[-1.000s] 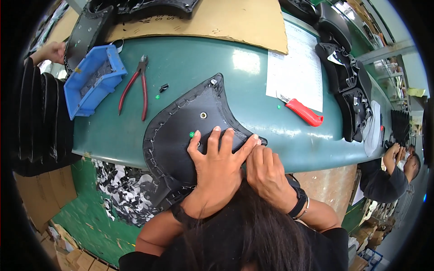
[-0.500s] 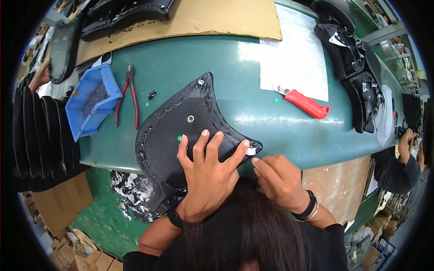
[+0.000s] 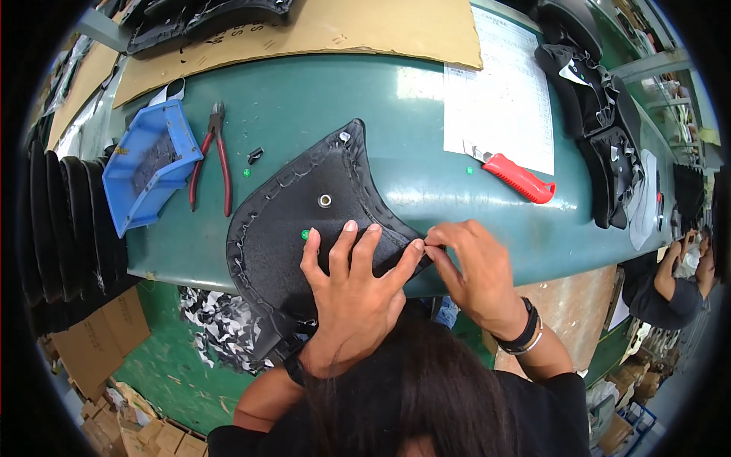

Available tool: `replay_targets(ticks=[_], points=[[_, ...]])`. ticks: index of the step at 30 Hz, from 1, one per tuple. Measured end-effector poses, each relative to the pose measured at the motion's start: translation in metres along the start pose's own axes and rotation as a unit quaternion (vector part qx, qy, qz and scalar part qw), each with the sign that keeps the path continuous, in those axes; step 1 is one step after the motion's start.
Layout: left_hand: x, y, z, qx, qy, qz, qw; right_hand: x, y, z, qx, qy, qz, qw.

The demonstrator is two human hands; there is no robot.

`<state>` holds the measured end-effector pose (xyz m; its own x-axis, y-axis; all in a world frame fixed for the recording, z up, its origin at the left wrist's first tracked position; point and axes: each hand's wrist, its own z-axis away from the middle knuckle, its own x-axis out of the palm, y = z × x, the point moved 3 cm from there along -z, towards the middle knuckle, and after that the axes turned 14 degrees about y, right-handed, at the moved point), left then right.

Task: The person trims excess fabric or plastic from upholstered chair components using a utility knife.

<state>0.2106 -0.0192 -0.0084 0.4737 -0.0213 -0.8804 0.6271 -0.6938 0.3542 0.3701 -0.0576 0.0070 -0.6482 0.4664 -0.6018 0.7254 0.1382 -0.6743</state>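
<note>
A black upholstered panel (image 3: 283, 204) lies underside up at the table's near edge, its cover stapled along the curved rim. A metal threaded insert (image 3: 325, 200) sits in its middle, and a green dot (image 3: 306, 234) shows close to my fingertips. My left hand (image 3: 352, 293) rests flat on the panel with fingers spread, the index fingertip reaching toward its right corner. At that corner my right hand (image 3: 481, 276) is closed, thumb and forefinger pinching the cover's edge. Those fingers hide the corner itself.
Left of the panel are red-handled cutting pliers (image 3: 218, 156) and a blue bin (image 3: 135, 183). A red utility knife (image 3: 518, 178) lies by a printed sheet (image 3: 495, 107). Cardboard (image 3: 320, 30) covers the back; black padded parts (image 3: 609, 164) stand right, others (image 3: 72, 221) left. Another person works at far right.
My right hand has moved up from below the panel's right corner and now pinches there, covering the white patch. My left hand stays put. The person's hand with a black pad at far left is gone.
</note>
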Motion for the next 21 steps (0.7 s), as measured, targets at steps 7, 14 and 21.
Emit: replay_targets(ticks=[7,14,21], points=[[-0.003,0.002,-0.005,0.001,-0.009,0.006,1.000,-0.005,0.001,0.003,-0.001,-0.001,0.001,1.000],[-0.014,-0.022,-0.043,-0.015,-0.006,-0.003,1.000,-0.073,0.061,-0.033,-0.024,0.045,0.255,0.966],[-0.006,-0.036,-0.083,-0.012,0.003,-0.036,0.999,-0.111,0.131,-0.039,0.038,0.045,0.255,0.965]])
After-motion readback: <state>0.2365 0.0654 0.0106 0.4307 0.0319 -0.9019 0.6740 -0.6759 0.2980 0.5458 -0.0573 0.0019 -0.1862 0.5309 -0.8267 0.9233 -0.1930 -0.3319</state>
